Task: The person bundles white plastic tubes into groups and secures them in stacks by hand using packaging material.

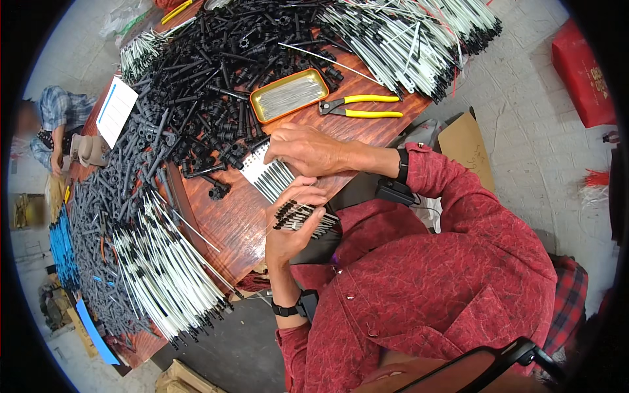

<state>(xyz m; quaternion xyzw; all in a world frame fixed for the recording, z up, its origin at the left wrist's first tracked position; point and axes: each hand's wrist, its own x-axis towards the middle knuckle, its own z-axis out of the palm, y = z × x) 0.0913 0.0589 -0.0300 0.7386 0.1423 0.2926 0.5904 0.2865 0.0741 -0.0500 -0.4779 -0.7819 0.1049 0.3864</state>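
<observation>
My left hand point(287, 239) is closed around a bundle of thin dark-and-white rods point(308, 217) with black tips, at the table's near edge. Just beyond it, my right hand point(304, 149) is closed with bent fingers over a white strip with rows of small dark dots point(253, 169). A row of dark-and-white rods point(274, 181) lies side by side between the two hands. What the right fingertips pinch, if anything, is hidden. Beyond the right hand are an orange-rimmed tin point(263, 120) of thin wire-like pieces and yellow-handled cutting pliers point(367, 113).
Heaps of black plastic parts point(216, 72) and grey ones point(98, 216) cover much of the wooden table point(223, 226). Bundles of white rods point(170, 275) lie at the left and more rods point(400, 39) at the far right. Another person point(59, 124) sits across at the left.
</observation>
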